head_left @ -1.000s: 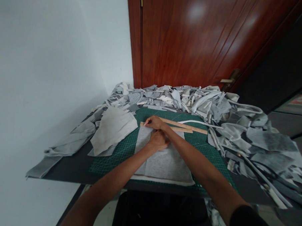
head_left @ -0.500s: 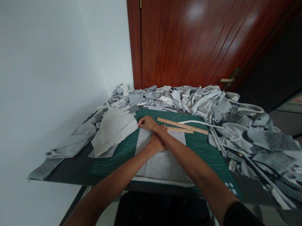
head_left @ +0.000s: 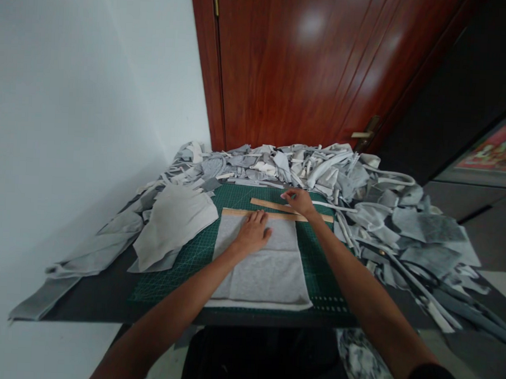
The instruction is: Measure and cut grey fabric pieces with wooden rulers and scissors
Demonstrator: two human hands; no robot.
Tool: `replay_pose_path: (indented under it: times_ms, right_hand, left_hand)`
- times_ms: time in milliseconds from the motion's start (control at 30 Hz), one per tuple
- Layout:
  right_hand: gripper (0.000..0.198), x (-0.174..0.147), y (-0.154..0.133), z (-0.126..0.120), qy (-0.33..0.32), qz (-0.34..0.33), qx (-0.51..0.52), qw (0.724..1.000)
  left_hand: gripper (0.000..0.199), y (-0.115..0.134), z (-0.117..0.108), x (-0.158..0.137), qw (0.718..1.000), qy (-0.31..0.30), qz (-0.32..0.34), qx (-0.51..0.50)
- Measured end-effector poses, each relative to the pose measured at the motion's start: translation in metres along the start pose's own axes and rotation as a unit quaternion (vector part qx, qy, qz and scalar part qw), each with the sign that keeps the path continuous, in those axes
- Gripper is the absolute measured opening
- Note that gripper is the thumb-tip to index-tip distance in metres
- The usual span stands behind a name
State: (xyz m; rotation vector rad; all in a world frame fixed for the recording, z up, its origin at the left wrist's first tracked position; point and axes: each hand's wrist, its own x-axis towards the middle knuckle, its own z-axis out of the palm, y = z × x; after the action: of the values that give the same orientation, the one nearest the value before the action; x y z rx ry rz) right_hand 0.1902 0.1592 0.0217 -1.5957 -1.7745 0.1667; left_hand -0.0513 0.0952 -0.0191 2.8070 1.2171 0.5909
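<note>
My left hand [head_left: 253,234] lies flat, fingers spread, on a piece of light grey fabric [head_left: 266,274], its fingertips on a wooden ruler [head_left: 233,212] along the fabric's far edge. Just past the fabric's far right corner, my right hand [head_left: 299,201] is closed in a pinch above a second wooden ruler [head_left: 264,203]. A small pale tip shows at its fingers, too small to name. The second ruler lies at a slant behind the first, and their right parts meet near my right wrist. Beneath everything is a green cutting mat [head_left: 182,276].
Grey and white fabric scraps [head_left: 279,163] are heaped along the back and right of the dark table [head_left: 93,300]. Larger pale pieces [head_left: 174,222] lie on the left. A white wall [head_left: 73,92] rises at the left, and a brown wooden door [head_left: 291,74] stands behind.
My right hand has swept from the fabric's far left corner to beyond its right corner, so my arms no longer cross. My left hand is now uncovered. The view has shifted slightly.
</note>
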Motion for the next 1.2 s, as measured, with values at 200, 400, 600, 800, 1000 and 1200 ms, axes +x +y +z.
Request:
replay_pose_path:
  times_ms: [200,400,600,800,1000,1200]
  right_hand:
    - [0.022,-0.041,0.063,-0.028,0.075,0.054,-0.1,0.991]
    - [0.032,-0.064,0.064,-0.028,0.116,-0.057,-0.115,0.985]
    - [0.021,-0.065,0.034,-0.012,-0.034,-0.219,-0.051,0.974]
    - [0.016,-0.065,0.036,-0.006,-0.074,-0.22,-0.015,0.973]
    - [0.017,-0.064,0.04,-0.002,-0.06,-0.19,-0.022,0.98]
    - [0.014,-0.061,0.039,0.002,-0.056,-0.168,-0.036,0.984]
  left_hand:
    - [0.041,-0.01,-0.005,0.005,1.0,0.001,0.018,0.001]
    - [0.032,-0.028,-0.012,0.011,1.0,0.019,0.013,-0.012]
    - [0.031,-0.045,-0.022,0.014,0.998,0.059,-0.012,-0.005]
    - [0.027,-0.047,-0.023,0.015,0.999,0.038,-0.008,-0.021]
    - [0.031,-0.044,-0.017,0.017,0.999,0.038,-0.01,-0.024]
    - [0.035,-0.04,-0.017,0.017,0.998,0.052,-0.018,-0.027]
